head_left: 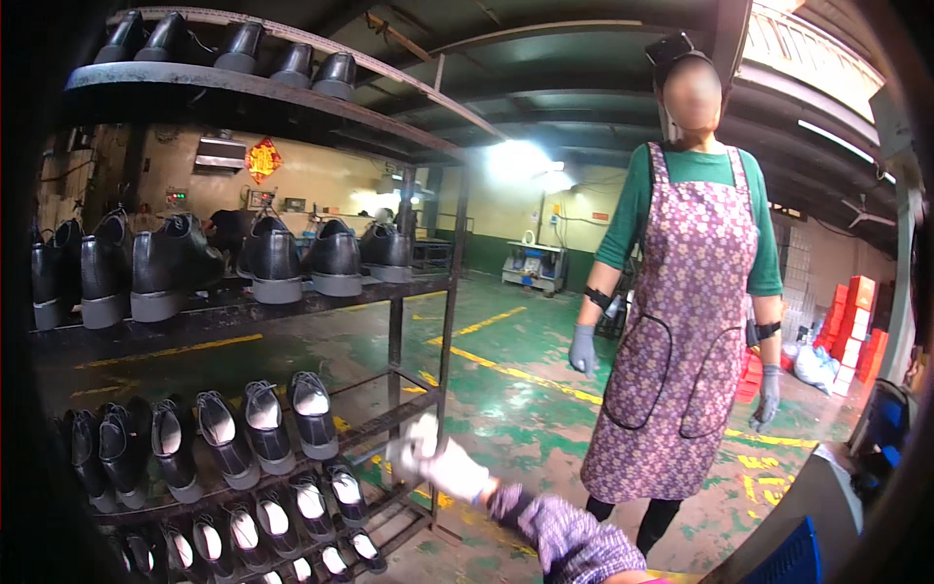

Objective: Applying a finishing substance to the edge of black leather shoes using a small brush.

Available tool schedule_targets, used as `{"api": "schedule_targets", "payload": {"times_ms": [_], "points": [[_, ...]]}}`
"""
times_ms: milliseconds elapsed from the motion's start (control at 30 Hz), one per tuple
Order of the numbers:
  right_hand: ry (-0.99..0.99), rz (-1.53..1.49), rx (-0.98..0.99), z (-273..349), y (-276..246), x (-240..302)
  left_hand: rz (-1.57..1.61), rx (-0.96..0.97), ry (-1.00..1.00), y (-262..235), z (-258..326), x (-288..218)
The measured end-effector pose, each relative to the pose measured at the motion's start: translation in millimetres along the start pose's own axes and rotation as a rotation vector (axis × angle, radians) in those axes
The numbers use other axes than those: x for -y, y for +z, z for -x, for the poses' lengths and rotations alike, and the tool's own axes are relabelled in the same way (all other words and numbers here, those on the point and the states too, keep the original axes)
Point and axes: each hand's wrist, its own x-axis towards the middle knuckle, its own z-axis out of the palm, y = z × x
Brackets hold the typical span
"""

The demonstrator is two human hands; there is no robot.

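My right hand point(448, 467), in a white glove with a purple patterned sleeve, reaches in from the lower right toward the near corner of a dark metal shoe rack point(449, 336). Motion blurs its fingers, so whether they touch or grip the rack is unclear. Closest to the hand on the rack is a black lace-up shoe point(313, 419) with a pale insole, at the end of a row of similar shoes. Higher up, a shelf carries more black shoes point(334, 258) with thick dark heels. My left hand is out of view.
A person point(686, 311) in a flowered apron, green top and grey gloves stands ahead to the right. Red boxes point(858, 292) are stacked at the far right, beside a pale bag point(815, 366). A machine point(533, 268) stands at the back. Grey equipment point(803, 506) juts in at lower right.
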Motion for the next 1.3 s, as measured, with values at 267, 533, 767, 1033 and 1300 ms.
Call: {"api": "schedule_targets", "payload": {"times_ms": [267,533,767,1033,1300], "points": [[0.751,-1.115,0.613,286,166,58,-0.084,0.003,0.025,-12,42,-5],[0.943,-0.943,0.972,276,155,152,-0.127,-0.024,-0.005,-5,63,10],[0.905,-0.916,0.888,285,168,157,-0.14,-0.043,0.0,-8,78,17],[0.952,-0.914,0.932,290,171,156,-0.163,-0.055,0.006,-8,84,21],[0.911,-0.883,0.89,289,172,157,-0.218,-0.057,-0.007,-10,90,26]]}}
